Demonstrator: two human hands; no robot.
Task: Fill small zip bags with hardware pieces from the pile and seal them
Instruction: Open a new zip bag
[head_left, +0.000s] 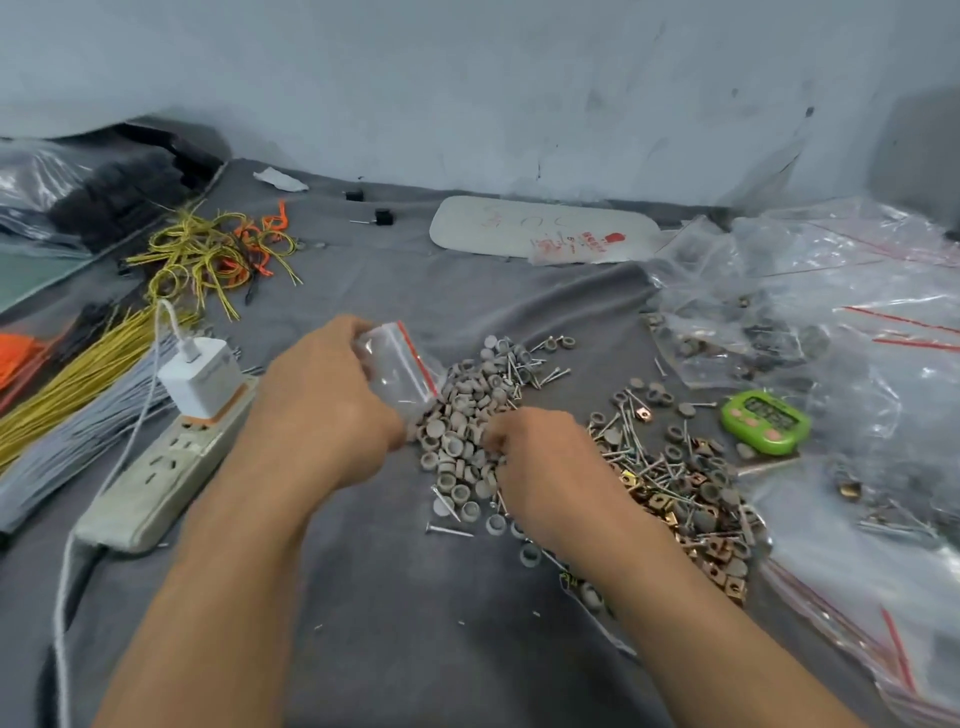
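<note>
My left hand (324, 405) holds a small clear zip bag (397, 369) with a red seal strip, tilted just above the left edge of the pile. The pile of grey round caps (470, 415) mixed with nails lies on the grey cloth at the centre. My right hand (540, 457) rests on the pile with fingers curled down into the caps; what the fingertips pinch is hidden. To the right lies a second heap of copper square nuts and nails (685, 499).
A white power strip (161, 473) with a plugged charger (200, 376) lies left of my left arm. Yellow and grey wire bundles (78, 400) are further left. A green timer (766, 422) and heaps of clear bags (841, 332) fill the right side. A wall runs behind.
</note>
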